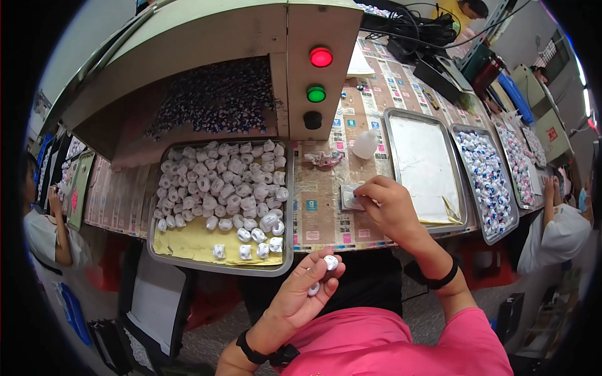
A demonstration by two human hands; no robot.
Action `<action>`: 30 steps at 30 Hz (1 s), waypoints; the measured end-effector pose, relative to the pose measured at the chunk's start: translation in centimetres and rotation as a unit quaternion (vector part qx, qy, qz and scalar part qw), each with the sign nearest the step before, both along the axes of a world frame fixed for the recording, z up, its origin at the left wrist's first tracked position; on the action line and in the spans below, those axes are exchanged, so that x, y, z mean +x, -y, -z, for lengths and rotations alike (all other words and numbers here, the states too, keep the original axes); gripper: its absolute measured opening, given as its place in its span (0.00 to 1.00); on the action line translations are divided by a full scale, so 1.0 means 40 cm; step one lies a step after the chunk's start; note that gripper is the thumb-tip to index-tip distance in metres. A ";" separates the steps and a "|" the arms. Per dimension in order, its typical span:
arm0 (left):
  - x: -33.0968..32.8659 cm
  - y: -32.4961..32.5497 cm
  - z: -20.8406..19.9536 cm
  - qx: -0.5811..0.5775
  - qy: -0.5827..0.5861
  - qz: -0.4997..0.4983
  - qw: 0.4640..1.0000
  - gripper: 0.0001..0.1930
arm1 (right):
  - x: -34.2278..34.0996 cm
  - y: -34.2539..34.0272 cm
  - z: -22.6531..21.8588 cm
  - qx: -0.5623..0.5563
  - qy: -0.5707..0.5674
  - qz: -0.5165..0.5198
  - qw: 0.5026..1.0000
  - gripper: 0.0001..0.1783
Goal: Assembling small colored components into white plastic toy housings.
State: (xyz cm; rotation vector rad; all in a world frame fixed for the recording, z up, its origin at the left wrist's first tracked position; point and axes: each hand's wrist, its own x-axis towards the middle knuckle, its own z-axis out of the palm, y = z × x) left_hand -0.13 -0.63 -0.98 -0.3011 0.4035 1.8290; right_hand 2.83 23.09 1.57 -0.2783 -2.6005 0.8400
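Just off the table's front edge, my left hand (300, 289) is closed around small white parts. One white rounded part (330, 262) with dark marks sits at the fingertips, and a second white part (313, 289) shows lower against the fingers. Over the table, my right hand (390, 203) has its thumb and fingers pinched together at a small pale flat pad (348, 197). What the pinch holds, if anything, is hidden. To the left, a metal tray (290, 207) lined with yellow paper carries many white rounded parts (207, 182), some lying apart along its near side.
A metal machine housing (316, 25) with red and green lights stands over the tray's far side. Beyond my right hand are a white squeeze bottle (365, 145), a crumpled cloth (323, 159) and a paper-lined tray (420, 163). Farther right, another tray (511, 219) holds blue-and-white pieces. People sit on both sides.
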 end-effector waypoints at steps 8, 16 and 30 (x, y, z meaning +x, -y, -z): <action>-0.003 -0.011 -0.013 -0.019 0.016 -0.018 1.000 0.15 | 0.008 -0.004 -0.013 0.035 0.029 0.002 0.999 0.05; -0.017 -0.015 -0.007 0.018 0.025 0.011 0.999 0.15 | 0.027 0.001 -0.024 -0.001 0.026 0.016 1.000 0.04; -0.012 -0.031 -0.015 -0.024 -0.019 0.000 1.000 0.16 | 0.084 0.038 -0.060 -0.205 0.040 0.000 0.978 0.07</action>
